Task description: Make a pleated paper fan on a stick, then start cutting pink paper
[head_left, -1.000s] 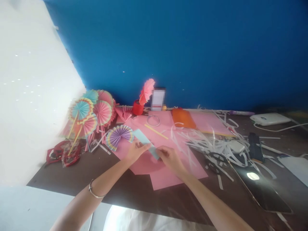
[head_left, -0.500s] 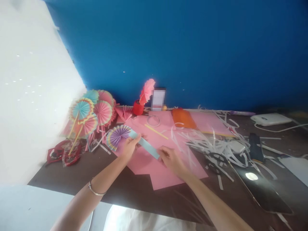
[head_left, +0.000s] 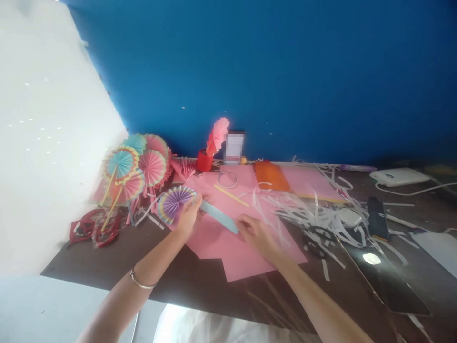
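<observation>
A light blue paper strip point(head_left: 219, 217) slants between my hands above pink paper sheets point(head_left: 210, 243). My left hand point(head_left: 189, 216) pinches its upper left end, thumb on top. The fingers of my right hand point(head_left: 254, 233) close on the lower right end. A pleated paper fan point(head_left: 174, 204), purple with a pastel striped rim, is right beside my left hand and partly behind it. I cannot tell whether that hand also touches the fan. A thin yellow stick point(head_left: 231, 195) lies on the pink paper beyond the strip.
Finished paper fans point(head_left: 121, 164) on sticks crowd the left side. A red holder point(head_left: 204, 160) with a pink fan stands at the back. White paper scraps point(head_left: 317, 212) pile up on the right, near a phone point(head_left: 389, 281) and a white device point(head_left: 399, 176).
My left hand has shifted slightly left, and its thumb now sits nearer the striped fan. The strip's right end and my right hand have moved slightly right.
</observation>
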{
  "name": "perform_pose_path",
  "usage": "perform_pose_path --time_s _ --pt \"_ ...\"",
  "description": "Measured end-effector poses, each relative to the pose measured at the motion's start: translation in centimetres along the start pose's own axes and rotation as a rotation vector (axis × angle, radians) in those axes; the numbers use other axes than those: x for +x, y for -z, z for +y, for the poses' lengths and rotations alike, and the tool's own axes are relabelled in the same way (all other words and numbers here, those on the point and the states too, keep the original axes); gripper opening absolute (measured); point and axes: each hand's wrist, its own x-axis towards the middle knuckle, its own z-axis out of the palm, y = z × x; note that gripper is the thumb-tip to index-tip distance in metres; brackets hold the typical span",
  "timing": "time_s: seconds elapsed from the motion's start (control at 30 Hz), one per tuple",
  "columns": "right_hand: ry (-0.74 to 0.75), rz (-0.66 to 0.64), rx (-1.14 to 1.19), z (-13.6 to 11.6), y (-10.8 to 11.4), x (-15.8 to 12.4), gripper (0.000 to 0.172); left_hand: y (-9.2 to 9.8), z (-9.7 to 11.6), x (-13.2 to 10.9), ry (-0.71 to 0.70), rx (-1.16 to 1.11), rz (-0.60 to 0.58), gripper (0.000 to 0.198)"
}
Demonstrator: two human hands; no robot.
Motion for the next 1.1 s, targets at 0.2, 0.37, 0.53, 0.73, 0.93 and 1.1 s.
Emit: perform_pose_path --time_s 0.2,0.37,0.53,0.73,0.93,1.1 --pt "-0.064 0.007 0.318 0.6 -0.6 0.5 0.031 -0.2 -0.2 0.0 0.016 -0.011 -0.094 0.041" --pt "-0.042 0.215 0.198 1.0 0.2 0.5 0.027 -0.2 0.1 -0.1 0.027 0.093 -0.112 0.040" --pt "0.243 0.339 -0.029 1.8 1.2 0.5 0.017 -0.3 0.0 -0.5 0.093 0.052 -0.100 0.049" --pt "0.381 0.287 -0.103 1.8 1.5 0.3 0.021 -0.3 -0.1 -0.6 0.091 0.127 -0.131 0.055" --pt "-0.059 0.150 0.203 0.9 0.9 0.7 0.042 -0.6 0.3 -1.2 0.018 0.324 -0.164 0.055" --pt "-0.146 0.194 0.161 -0.2 0.8 0.6 0.025 -0.4 0.2 -1.1 0.051 0.504 -0.152 0.050"
